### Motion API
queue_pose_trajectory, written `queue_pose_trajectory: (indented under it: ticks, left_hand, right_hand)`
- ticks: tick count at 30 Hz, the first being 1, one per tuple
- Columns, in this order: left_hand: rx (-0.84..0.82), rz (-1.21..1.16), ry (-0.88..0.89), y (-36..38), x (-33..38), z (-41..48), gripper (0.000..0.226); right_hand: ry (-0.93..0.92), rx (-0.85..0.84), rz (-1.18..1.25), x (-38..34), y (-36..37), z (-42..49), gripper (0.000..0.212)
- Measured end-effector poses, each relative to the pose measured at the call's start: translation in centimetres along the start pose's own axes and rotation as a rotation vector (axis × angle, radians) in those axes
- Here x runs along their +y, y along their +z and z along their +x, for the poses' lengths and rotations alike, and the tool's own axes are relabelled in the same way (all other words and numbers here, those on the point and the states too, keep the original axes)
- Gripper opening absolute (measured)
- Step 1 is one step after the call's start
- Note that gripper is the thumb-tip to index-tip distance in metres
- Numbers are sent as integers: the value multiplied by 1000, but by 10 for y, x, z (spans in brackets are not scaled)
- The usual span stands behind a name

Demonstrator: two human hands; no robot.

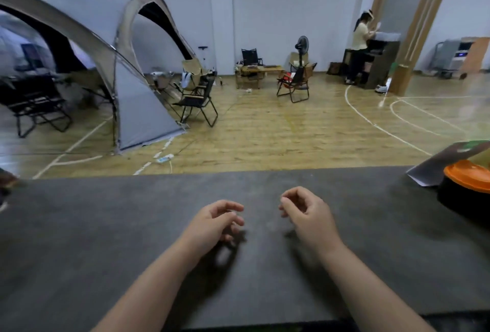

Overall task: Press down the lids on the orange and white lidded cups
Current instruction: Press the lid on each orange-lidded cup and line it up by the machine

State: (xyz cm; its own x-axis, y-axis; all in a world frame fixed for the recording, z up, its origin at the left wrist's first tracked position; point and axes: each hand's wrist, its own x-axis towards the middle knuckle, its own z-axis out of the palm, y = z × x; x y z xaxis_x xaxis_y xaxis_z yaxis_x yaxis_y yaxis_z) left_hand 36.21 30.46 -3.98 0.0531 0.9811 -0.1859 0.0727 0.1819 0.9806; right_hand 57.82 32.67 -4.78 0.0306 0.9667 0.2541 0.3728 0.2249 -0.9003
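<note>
Left hand (217,221) and right hand (307,215) are held above the bench (106,225), each grip loosely curled, nothing pinched. The orange lid (466,175) is seen at the right on a dark cup (461,200), partly cut off — no white cup is shown. The lid should be pressed squarely from above, evenly round its rim; the bench's far edge and a card (440,164) lie close behind it.
</note>
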Motion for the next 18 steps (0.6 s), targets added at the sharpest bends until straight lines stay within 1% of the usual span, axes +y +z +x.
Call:
queue_pose_trajectory:
  ticks: [5,9,11,13,16,18]
  left_hand:
    - [157,18,34,-128,-13,-49,21]
    - [337,39,85,-225,-37,-85,24]
    - [457,41,121,-267,-56,-107,26]
    - [615,52,155,-304,-74,-129,28]
    - [845,-1,160,-353,-94,-154,32]
    - [922,-19,136,-381,-99,-160,36]
  right_hand:
    - [0,-155,34,-58,131,-18,16]
    - [20,-260,78,-98,227,-40,14]
    - [15,-303,84,-116,269,-52,14]
    - [4,-335,77,-131,309,-64,14]
    - [-18,-395,76,-154,364,-80,14]
    - [-39,-435,73,-168,399,-87,19]
